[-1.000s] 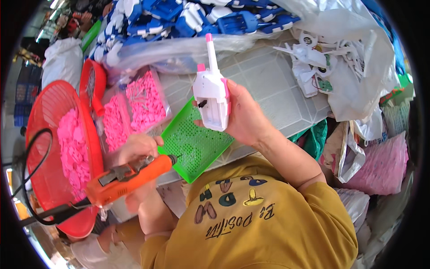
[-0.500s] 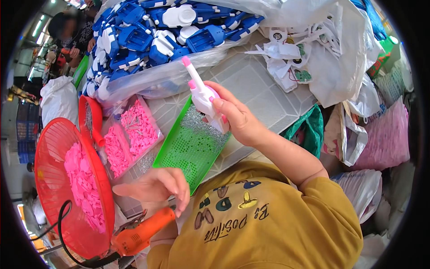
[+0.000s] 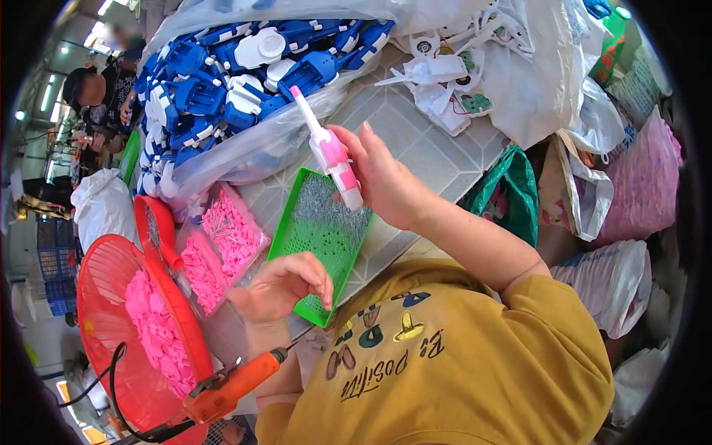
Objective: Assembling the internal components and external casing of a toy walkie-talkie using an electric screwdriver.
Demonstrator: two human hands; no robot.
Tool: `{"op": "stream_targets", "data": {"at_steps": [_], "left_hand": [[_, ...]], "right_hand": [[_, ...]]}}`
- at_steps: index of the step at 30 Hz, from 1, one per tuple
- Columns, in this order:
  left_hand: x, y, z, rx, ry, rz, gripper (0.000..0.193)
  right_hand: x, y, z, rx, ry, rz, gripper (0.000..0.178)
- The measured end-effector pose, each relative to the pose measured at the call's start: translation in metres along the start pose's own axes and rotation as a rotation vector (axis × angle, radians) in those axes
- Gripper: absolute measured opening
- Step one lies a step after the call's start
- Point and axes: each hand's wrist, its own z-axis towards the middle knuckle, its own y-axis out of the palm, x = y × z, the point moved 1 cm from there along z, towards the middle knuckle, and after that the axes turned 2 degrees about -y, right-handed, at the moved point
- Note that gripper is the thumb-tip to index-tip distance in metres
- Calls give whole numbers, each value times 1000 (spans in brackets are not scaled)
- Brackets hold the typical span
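My right hand (image 3: 386, 178) grips a white-and-pink plastic piece (image 3: 327, 152) shaped like a toy gun, its thin pink-tipped barrel slanting up and left. My left hand (image 3: 288, 288) hovers over the near left side of a green perforated tray (image 3: 284, 236), fingers loosely curled and thumb apart; nothing shows in it, though its palm is partly hidden. Small silvery screws (image 3: 326, 200) cover the tray's far part. Below the left hand, in front of that forearm, is an orange electric screwdriver (image 3: 233, 389) with its thin bit pointing up and right.
At left are a red basket (image 3: 104, 297) of pink parts (image 3: 159, 330), a red scoop (image 3: 167, 252) and clear boxes of pink pieces (image 3: 237, 237). Beyond lies a bag of blue-and-white parts (image 3: 200, 96). White parts with circuit boards (image 3: 445, 74) are far right. Another person (image 3: 104, 104) appears far left.
The white-and-pink piece has turned in my right hand, bringing its pink panel into view. My left hand has risen slightly, and the screwdriver's bit now shows. The whole view has shifted a little.
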Motion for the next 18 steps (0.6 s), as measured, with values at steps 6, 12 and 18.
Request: {"op": "stream_targets", "data": {"at_steps": [6, 12, 18], "left_hand": [[-3, -8, 24, 80, 71, 193, 91], [3, -10, 15, 239, 194, 407, 64], [6, -9, 17, 173, 91, 422, 53]], "right_hand": [[-3, -6, -26, 35, -269, -405, 60], [-55, -55, -111, -174, -17, -451, 64], [-65, -222, -249, 324, 664, -449, 49]]}}
